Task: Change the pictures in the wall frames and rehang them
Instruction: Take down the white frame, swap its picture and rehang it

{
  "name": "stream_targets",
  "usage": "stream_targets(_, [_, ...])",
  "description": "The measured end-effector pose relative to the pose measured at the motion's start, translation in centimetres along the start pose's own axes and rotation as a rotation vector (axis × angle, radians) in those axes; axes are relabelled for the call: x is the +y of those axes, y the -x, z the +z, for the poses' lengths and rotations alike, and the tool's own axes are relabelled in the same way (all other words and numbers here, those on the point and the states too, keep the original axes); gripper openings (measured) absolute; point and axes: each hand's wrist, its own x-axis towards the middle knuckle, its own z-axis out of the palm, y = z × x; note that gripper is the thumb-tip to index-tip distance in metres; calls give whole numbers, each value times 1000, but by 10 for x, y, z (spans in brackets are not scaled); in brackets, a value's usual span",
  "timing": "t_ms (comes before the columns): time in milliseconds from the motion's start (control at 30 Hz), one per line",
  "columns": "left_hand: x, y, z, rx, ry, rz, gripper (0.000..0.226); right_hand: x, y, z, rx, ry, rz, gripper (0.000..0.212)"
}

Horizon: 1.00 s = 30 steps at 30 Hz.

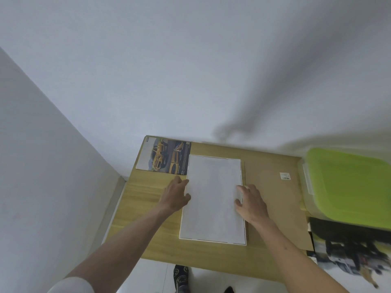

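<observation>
Both hands hold the white frame by its long edges, flat on the table.

The left hand (176,194) curls its fingers over the left edge of the frame (213,199), and the right hand (251,200) pinches the right edge with thumb and fingers. The frame lies at the centre of the picture, on the wooden table (148,199), its right side overlapping a sheet of brown cardboard (273,187). A picture of a yellow car (164,155) lies just beyond the frame's upper left corner. At the right edge sits a box with a green lid (349,182), with blurred prints (349,256) below it.
</observation>
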Motion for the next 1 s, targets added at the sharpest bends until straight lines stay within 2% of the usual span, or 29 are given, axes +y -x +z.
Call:
stream_targets(67, [2,-11,-4,62,-122,139,64,-4,-14,-6,11,52,-82,54])
stream_targets(167, [5,-33,-1,-21,-267,250,79,-13,-40,-8,-26,139,-161,64])
stream_targets(267, [6,-49,14,-148,-301,213,84,-20,-63,1,-124,179,-163,66])
stream_targets(367, [2,-54,29,-238,-309,145,84,-22,-73,13,-148,200,-127,67])
stream_targets(567, [0,-55,30,-251,-344,152,88,-32,-73,6,-114,202,-97,66])
stream_targets(700, [-2,-55,23,-190,-306,206,91,-29,-69,1,-27,127,-94,63])
stream_targets(800, [-6,-44,20,-181,-272,268,103,-24,-56,4,32,60,-111,64])
stream_targets(867, [-14,-31,19,-234,-286,320,119,-19,-37,10,35,61,-183,68])
stream_targets(1000, [-29,-5,27,-328,-389,404,138,-6,6,33,-66,230,-347,74])
